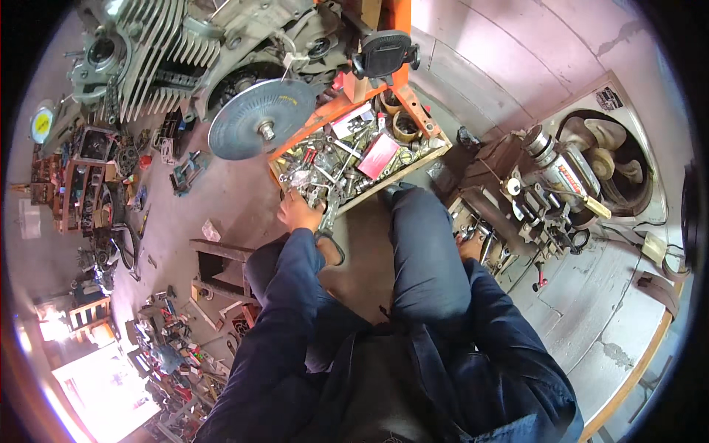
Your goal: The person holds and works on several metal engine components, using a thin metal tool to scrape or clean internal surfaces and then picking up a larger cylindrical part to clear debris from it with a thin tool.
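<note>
My left hand [299, 213] is closed at the near-left corner of a wooden tray [391, 177] full of wrenches, sockets and other metal tools [347, 159], with a pink box [378, 155] on top. What its fingers grip there I cannot make out. My right hand [468, 246] is low beside my right knee, among wrenches [491, 247] in a second holder; its fingers look curled, and their hold is unclear.
Above are a finned engine [151, 70], a metal disc [262, 118] and an orange stand [402, 96]. A machine [557, 177] and fan [602, 162] stand right. Parts clutter the left floor [170, 332] near an open metal box [221, 269].
</note>
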The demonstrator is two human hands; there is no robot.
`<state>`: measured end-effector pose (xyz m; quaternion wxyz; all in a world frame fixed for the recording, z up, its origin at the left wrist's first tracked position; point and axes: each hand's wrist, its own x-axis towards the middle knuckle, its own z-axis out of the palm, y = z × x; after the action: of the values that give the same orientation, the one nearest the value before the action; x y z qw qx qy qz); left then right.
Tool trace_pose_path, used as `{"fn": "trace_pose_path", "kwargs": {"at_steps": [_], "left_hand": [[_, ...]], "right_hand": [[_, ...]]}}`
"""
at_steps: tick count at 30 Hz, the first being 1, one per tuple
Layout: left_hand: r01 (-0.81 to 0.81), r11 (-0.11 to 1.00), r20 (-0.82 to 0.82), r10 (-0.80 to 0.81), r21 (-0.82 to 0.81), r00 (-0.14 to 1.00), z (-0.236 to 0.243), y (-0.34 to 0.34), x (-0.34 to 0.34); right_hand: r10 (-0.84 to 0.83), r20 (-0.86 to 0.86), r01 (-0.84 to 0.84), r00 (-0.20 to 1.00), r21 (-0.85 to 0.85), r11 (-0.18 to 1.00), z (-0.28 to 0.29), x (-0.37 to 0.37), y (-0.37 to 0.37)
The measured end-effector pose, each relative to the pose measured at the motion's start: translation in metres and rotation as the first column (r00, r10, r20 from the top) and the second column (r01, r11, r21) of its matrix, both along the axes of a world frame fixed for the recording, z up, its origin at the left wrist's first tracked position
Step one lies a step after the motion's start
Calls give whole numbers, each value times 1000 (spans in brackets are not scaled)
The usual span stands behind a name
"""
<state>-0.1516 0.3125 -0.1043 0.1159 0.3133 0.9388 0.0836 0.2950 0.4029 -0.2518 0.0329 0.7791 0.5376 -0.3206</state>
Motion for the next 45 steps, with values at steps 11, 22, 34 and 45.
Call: {"fn": "trace_pose_path", "kwargs": {"at_steps": [11, 22, 34, 45], "left_hand": [[676, 737, -19, -676, -5, 737, -46, 72, 47], [488, 873, 395, -457, 27, 797, -86, 92, 24], [502, 840, 263, -447, -207, 855, -99, 115, 54], [141, 900, 764, -425, 411, 485, 12, 63, 38]], "right_hand": [[47, 251, -47, 967, -5, 999, 16, -26, 3], [173, 57, -170, 983, -47, 984, -9, 1, 4], [103, -128, -82, 986, 163, 983, -26, 35, -17], [61, -121, -28, 991, 254, 967, -15, 60, -29]]}}
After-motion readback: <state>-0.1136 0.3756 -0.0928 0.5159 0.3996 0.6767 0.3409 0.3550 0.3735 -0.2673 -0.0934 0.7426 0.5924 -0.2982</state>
